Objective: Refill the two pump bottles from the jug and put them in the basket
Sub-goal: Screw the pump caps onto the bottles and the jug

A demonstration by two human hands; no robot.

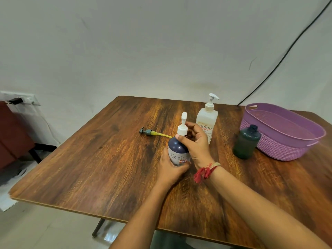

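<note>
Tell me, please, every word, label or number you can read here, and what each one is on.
"SS" or "55", cannot tell which: red-framed sticker on the blue-and-white pump bottle.
"CHG": red print on the label of the white pump bottle; the other lines are too blurred to read.
Dark green bottle and purple basket: no text visible.

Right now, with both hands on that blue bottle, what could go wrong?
The pumpless dark green plastic bottle beside the purple plastic basket could tip and spill. The grey pump with yellow tube lying on the wooden table may drip. The white pump on the blue-and-white bottle, if seated crooked, could leak.
</note>
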